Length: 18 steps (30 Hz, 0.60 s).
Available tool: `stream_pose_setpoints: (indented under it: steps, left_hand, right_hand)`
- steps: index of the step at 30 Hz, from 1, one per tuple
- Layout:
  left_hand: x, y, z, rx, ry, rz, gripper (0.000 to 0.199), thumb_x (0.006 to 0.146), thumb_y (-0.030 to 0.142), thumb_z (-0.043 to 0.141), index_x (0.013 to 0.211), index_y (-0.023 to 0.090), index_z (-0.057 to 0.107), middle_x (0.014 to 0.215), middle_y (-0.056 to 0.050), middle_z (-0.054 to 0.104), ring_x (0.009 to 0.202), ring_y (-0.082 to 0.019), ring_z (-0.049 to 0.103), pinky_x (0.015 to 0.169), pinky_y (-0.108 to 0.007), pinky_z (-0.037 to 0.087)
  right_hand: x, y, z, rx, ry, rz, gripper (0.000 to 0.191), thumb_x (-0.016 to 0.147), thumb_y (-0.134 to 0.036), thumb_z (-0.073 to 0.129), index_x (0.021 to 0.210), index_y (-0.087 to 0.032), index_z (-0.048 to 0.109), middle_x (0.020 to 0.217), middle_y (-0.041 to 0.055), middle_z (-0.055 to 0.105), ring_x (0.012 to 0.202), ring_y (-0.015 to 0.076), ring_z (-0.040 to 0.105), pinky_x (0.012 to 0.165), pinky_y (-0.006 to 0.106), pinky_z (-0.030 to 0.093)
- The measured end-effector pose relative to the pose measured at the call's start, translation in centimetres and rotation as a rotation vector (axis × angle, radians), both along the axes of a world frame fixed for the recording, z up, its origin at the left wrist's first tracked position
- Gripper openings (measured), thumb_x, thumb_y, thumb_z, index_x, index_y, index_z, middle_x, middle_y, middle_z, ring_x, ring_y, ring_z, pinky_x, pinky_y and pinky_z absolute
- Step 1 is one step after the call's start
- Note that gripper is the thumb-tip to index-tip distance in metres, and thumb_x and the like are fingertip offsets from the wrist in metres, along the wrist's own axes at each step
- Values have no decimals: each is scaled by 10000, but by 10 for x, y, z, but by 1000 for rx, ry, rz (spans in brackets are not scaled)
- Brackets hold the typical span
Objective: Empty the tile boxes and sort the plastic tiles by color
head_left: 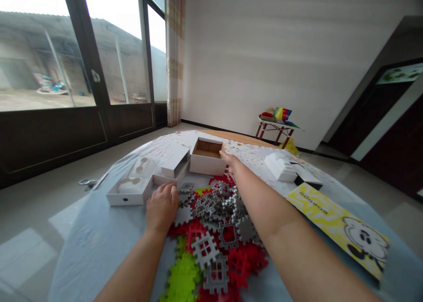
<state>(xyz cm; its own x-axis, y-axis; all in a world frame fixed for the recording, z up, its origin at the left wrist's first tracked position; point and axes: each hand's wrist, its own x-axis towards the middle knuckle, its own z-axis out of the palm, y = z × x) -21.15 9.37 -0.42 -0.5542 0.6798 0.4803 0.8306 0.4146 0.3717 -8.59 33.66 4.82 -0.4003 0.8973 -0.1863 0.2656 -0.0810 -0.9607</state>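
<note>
My right hand (230, 160) reaches forward and grips the right wall of an open white box (207, 164) with a brown inside. My left hand (162, 207) lies low on the table with its fingers loosely bent, holding nothing that I can see. Its fingertips are close to a low white box (172, 178); whether they touch it is unclear. A smaller white box sleeve (175, 162) lies tilted on that low box. Between my arms spreads a heap of interlocking plastic tiles: grey tiles (216, 273), red tiles (238, 264) and lime-green tiles (181, 280).
Left stands an open white box (125, 199) with a moulded insert; scissors (87, 182) lie at the table edge. Right are a white moulded piece (280, 165), a dark-sided box (307, 177) and a yellow cartoon box (340, 229). A small table (277, 126) stands by the wall.
</note>
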Motion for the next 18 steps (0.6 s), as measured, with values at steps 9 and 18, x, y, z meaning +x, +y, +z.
stream_pose_setpoints:
  steps: [9, 18]
  left_hand:
    - [-5, 7, -13, -65, -14, -41, 436, 886, 332, 263, 1132, 149, 573, 1205, -89, 563, 1097, -205, 504, 941, -311, 355]
    - [-3, 6, -9, -62, -8, -33, 443, 885, 322, 241, 1107, 150, 584, 1162, -81, 590, 1039, -214, 535, 901, -319, 376]
  right_hand:
    - [-7, -3, -1, 328, -127, 53, 580, 657, -265, 674, 1194, -206, 463, 1174, 82, 569, 1087, 217, 519, 924, 348, 403]
    - [138, 12, 6, 801, -581, -98, 509, 684, -317, 616, 1163, -162, 542, 1194, 115, 563, 1113, 218, 507, 983, 317, 342]
